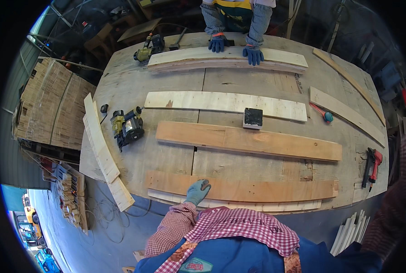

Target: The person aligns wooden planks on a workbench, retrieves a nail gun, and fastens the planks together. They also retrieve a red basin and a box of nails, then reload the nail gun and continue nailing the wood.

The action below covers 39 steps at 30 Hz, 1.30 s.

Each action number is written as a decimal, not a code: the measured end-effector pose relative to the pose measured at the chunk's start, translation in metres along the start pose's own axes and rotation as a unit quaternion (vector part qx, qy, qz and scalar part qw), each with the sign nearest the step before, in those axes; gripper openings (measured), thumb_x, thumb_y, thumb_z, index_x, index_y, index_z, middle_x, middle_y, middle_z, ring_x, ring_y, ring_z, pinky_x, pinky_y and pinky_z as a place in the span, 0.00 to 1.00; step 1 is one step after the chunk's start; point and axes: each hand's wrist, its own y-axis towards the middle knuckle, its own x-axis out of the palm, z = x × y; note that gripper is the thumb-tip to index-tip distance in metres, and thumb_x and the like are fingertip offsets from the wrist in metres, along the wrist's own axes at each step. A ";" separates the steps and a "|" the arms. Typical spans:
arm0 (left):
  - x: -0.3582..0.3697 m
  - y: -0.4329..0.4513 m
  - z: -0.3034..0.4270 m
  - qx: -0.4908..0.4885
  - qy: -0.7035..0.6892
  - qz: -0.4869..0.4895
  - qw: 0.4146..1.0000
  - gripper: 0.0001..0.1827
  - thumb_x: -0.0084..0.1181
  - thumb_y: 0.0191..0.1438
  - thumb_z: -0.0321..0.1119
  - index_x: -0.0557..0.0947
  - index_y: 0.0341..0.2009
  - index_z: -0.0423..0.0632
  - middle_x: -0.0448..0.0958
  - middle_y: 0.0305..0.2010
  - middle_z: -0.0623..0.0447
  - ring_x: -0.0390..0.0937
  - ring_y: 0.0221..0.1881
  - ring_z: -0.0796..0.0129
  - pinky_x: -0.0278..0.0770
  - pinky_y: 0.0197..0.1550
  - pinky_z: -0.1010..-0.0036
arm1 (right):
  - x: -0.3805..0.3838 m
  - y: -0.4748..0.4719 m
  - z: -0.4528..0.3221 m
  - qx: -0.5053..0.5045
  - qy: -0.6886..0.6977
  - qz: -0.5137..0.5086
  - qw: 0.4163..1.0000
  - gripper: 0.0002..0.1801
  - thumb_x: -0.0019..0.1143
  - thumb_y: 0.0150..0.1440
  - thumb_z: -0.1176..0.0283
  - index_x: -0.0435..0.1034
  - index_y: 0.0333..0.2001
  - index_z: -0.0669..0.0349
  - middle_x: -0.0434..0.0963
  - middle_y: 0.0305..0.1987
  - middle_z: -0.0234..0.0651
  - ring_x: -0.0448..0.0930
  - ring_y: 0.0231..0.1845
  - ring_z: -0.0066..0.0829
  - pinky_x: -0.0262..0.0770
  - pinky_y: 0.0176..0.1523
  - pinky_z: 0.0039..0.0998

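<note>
My left hand point(198, 191), in a light blue-green glove, rests on a reddish-brown wooden board point(274, 191) at the near edge of the plywood worktable point(223, 167). The fingers look slightly spread, and I see nothing gripped between them. Beneath that board, a paler board point(257, 204) sticks out towards me. My right hand is out of view; only its checked sleeve rises at the right rim. Farther in lies another brown board point(250, 140). Beyond it is a pale board point(203, 102), with a black-topped block point(253, 118) at its near edge.
Opposite, a co-worker's blue-gloved hands point(218, 43) press on stacked boards point(196, 59). Coil nailers point(127, 128) point(148, 49) lie on the left side. A red pneumatic nailer point(373, 165) and a red-and-teal tool point(326, 115) lie right. Crossed boards point(102, 143) overhang the left edge.
</note>
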 end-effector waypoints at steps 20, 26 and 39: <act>0.029 -0.019 -0.045 0.100 0.057 0.028 0.993 0.19 0.58 0.52 0.46 0.81 0.46 0.53 0.72 0.59 0.46 0.63 0.64 0.48 0.60 0.64 0.57 | 0.174 -0.342 0.010 0.331 -0.018 -0.317 0.888 0.40 0.63 0.47 0.53 0.61 0.62 0.54 0.65 0.63 0.46 0.66 0.63 0.47 0.62 0.64 0.42; 0.034 -0.025 -0.053 0.113 0.066 0.028 0.991 0.19 0.58 0.52 0.46 0.81 0.48 0.55 0.71 0.60 0.46 0.61 0.65 0.47 0.57 0.65 0.57 | 0.173 -0.358 0.014 0.346 -0.018 -0.311 0.885 0.41 0.64 0.46 0.53 0.59 0.63 0.54 0.64 0.63 0.45 0.64 0.64 0.47 0.60 0.65 0.42; 0.036 -0.037 -0.053 0.123 0.097 0.051 0.986 0.20 0.60 0.50 0.47 0.80 0.48 0.56 0.69 0.61 0.46 0.62 0.63 0.46 0.60 0.63 0.55 | 0.170 -0.380 0.021 0.378 -0.018 -0.345 0.859 0.46 0.66 0.44 0.53 0.56 0.64 0.53 0.62 0.65 0.44 0.62 0.66 0.46 0.58 0.66 0.43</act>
